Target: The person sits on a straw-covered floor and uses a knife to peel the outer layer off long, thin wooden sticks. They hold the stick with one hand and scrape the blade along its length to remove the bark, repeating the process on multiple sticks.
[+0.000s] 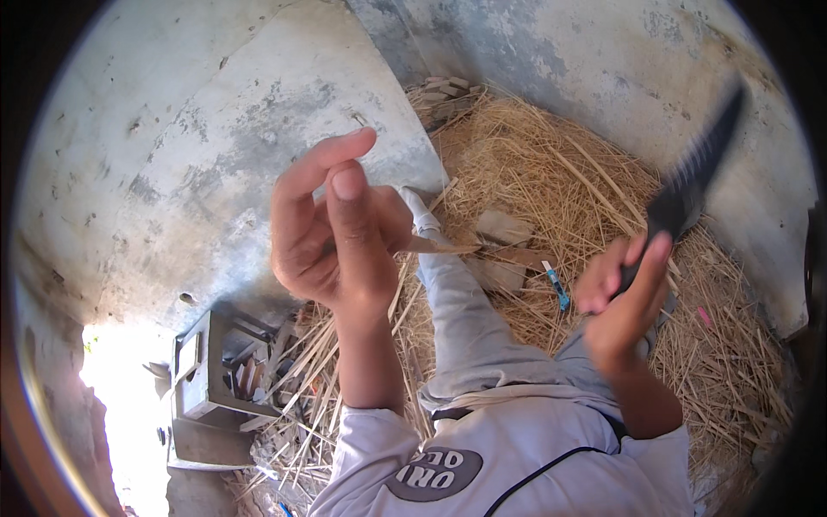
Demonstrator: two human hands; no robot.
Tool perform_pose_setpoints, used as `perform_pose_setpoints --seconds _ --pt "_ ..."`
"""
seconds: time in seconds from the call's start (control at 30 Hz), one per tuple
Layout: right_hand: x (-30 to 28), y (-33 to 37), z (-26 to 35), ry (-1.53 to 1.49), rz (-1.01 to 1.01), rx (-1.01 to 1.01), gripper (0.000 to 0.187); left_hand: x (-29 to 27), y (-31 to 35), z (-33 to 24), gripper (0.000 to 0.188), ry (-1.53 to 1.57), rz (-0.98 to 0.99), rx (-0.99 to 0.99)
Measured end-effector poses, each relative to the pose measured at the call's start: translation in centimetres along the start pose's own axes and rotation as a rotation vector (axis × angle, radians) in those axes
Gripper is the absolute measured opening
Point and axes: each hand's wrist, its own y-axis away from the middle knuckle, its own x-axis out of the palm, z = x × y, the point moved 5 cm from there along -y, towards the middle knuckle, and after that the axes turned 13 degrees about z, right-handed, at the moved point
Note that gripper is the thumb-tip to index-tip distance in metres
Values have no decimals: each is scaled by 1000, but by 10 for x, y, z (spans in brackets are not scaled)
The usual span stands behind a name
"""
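My left hand (343, 220) is raised near the middle of the view, its index finger and thumb up and the other fingers curled. From those curled fingers a thin, tan, pointed strip of wood (439, 247) sticks out to the right. My right hand (627, 289), off to the right, is wrapped round the handle of a black knife (693, 177). Its dark blade points up and to the right, tilted and blurred by motion, with what look like teeth along one edge. The knife and the strip are well apart.
Dry straw (551, 164) covers the floor. On it lie broken bricks (504, 228), a blue box cutter (558, 286) and a small pink piece (705, 319). Worn plaster walls (198, 155) stand close around. A boxy frame (202, 401) filled with scraps is at lower left, by a bright opening.
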Motion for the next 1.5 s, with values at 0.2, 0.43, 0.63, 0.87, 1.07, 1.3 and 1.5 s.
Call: perform_pose_setpoints --seconds 0.2,0.43,0.63,0.87,1.07,1.3,1.5 --pt "16 35 -37 -6 437 842 38 12 0 5 25 -100 -32 -11" --pt "-9 70 -92 -204 -91 545 33 20 -10 11 18 81 -69 -24" --pt "21 29 -54 -126 598 1068 38 41 14 32 14 -129 38 -212" --pt "8 19 -30 -222 644 1069 40 40 -4 18 15 -5 71 -97" --pt "12 18 -17 -264 602 1092 40 35 -25 9 25 10 -66 35" --pt "4 22 -15 -257 552 1073 40 24 -25 12 31 131 -3 0" --pt "3 28 -24 -211 553 1039 41 29 -24 15 40 257 66 -272"
